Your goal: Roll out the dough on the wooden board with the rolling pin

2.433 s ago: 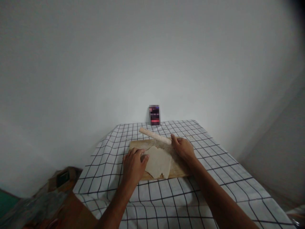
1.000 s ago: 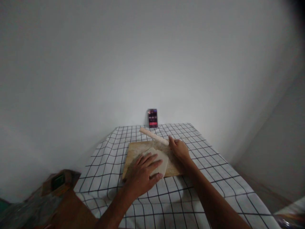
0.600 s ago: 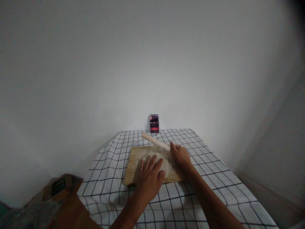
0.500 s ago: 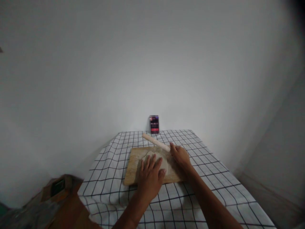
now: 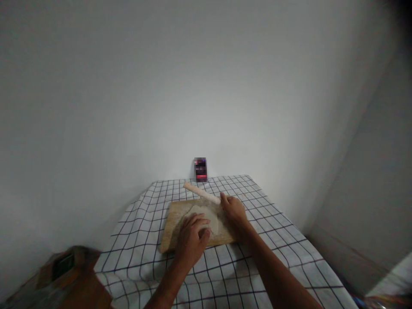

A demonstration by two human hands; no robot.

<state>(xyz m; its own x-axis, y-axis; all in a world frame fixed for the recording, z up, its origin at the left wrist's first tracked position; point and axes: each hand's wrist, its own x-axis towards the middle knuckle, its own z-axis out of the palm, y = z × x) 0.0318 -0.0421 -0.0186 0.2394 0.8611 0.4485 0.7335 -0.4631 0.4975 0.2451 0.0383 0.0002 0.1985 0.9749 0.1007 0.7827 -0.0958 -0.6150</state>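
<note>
A flat, pale sheet of dough lies on a wooden board. My left hand rests over the dough's near left part, fingers bent to the right and thumb apart from them; it covers that edge. My right hand is closed round one end of a light wooden rolling pin. The pin slants up to the left above the board's far edge, its free end beyond the board.
A checked white cloth covers the table under the board. At the far edge, a small dark, blurred object stands against the white wall. An open cardboard box sits low on the left.
My left hand's spread fingers have bent and turned right, and the hand has drawn toward the dough's near left edge. My right hand keeps its hold on the pin. The view has shifted slightly right.
</note>
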